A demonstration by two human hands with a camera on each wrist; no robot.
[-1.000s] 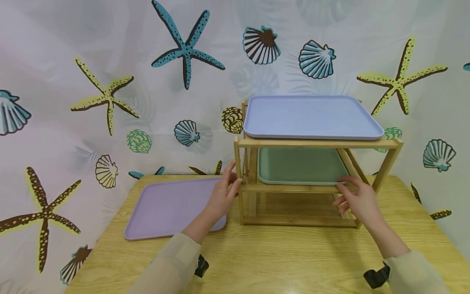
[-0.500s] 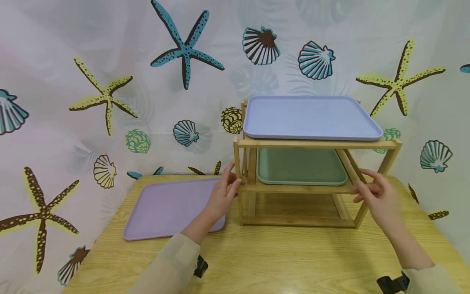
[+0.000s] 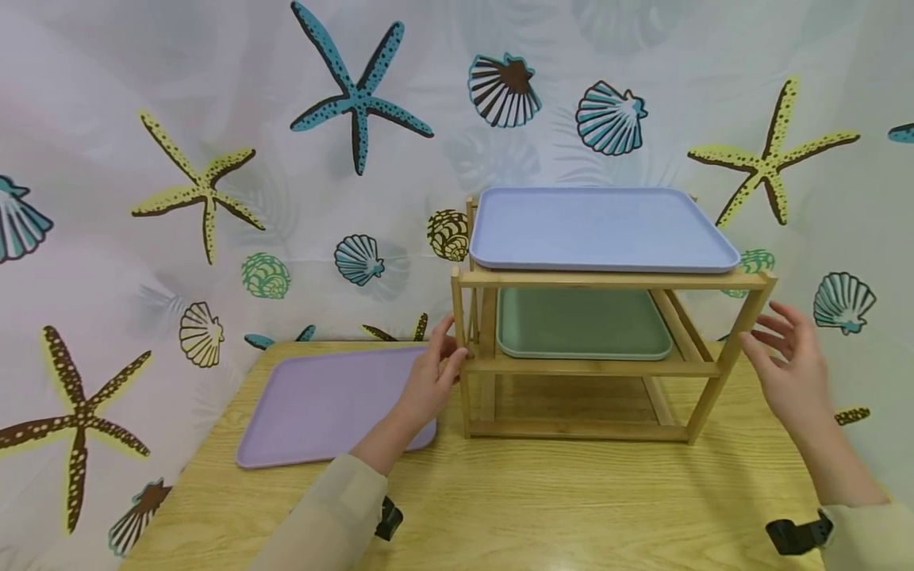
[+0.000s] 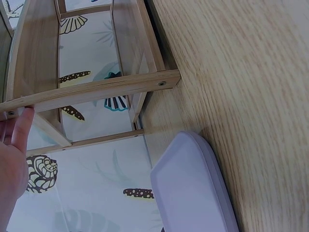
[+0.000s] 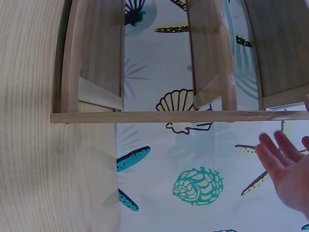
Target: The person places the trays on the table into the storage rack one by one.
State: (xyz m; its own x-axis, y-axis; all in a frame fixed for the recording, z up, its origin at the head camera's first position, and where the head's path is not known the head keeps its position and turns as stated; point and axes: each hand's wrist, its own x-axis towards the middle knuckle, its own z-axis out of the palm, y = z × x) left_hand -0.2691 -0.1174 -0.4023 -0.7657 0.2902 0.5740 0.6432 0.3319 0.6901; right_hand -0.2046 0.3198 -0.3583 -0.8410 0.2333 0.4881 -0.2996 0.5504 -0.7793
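Note:
A three-tier wooden rack (image 3: 578, 365) stands on the table, its posts slanting. My left hand (image 3: 428, 373) holds the rack's left front post at middle-shelf height, thumb against the front and fingers at the outer side. Off the right side, my right hand (image 3: 796, 369) is held up with fingers spread and loosely bent, its thumb close to the right post; the right wrist view has these fingers apart from the wood. A pale blue tray (image 3: 603, 230) lies on the top tier. On the middle tier sits a green tray (image 3: 581, 325), partly hidden under the top tier.
A light purple tray (image 3: 332, 404) lies flat on the wood-grain table (image 3: 571, 507), left of the rack and partly behind my left arm. Behind the table hangs a curtain (image 3: 236, 63) printed with starfish and shells.
My right hand has moved from the green tray's front right corner out to the right, past the right post. The left hand stays at the left post; the trays stay in place.

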